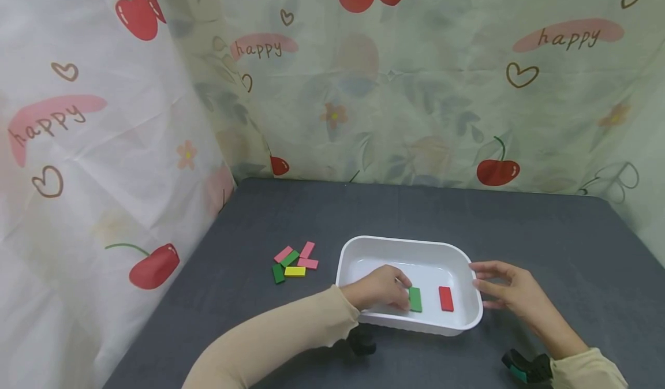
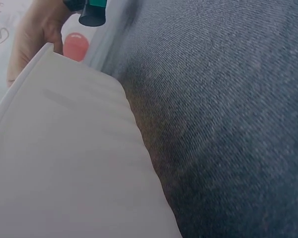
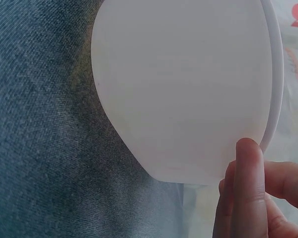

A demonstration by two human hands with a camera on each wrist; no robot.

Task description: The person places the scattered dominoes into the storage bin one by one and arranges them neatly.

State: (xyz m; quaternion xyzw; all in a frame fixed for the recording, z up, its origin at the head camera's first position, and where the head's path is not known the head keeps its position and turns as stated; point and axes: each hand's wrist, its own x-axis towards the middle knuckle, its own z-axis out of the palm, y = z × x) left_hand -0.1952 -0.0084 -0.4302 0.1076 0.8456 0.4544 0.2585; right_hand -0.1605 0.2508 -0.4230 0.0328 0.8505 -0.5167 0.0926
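My left hand (image 1: 383,288) reaches into a white plastic tray (image 1: 353,250), its fingertips curled at the left edge of a small green block (image 1: 415,299). A red block (image 1: 446,299) lies flat on the tray floor to the right of the green one. At the tray's right end my right hand (image 1: 506,285) touches the rim and outer wall with fairly straight fingers. In the right wrist view a finger (image 3: 249,173) rests along the tray's outer wall (image 3: 184,89). The left wrist view shows only the tray's outer side (image 2: 74,144); the left fingers are hidden there.
Left of the tray, on the dark cloth-covered table (image 1: 291,204), lies a loose group of pink blocks (image 1: 308,263), green blocks (image 1: 278,273) and a yellow block (image 1: 295,272). A printed curtain (image 1: 415,100) hangs behind and along the left side.
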